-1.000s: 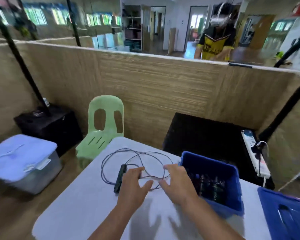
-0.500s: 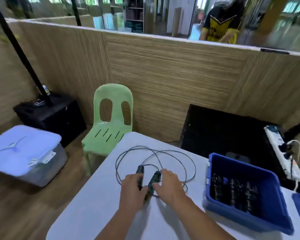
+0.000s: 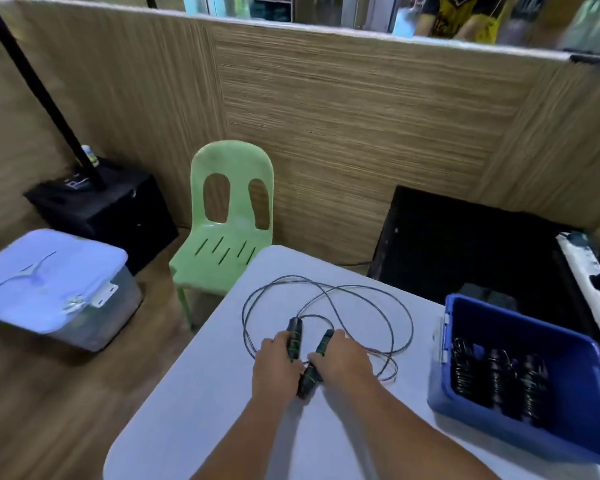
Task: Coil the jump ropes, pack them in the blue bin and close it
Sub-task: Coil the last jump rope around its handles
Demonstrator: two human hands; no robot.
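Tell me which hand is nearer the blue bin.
Right. The right hand grips a rope handle on the table, on the side toward the blue bin, with bare table between them. The left hand holds the other handle, farther from the bin.

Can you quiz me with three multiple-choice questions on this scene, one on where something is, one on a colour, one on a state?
1. Where is the blue bin?
A. on the table, right of the hands
B. on the chair
C. on the floor

2. What colour is the chair?
A. red
B. light green
C. black

3. How is the bin?
A. lidded
B. tipped over
C. open, holding coiled ropes

Answers: 1 A, it sits on the table edge. 2 B, pale green plastic. 3 C, dark coiled ropes show inside.
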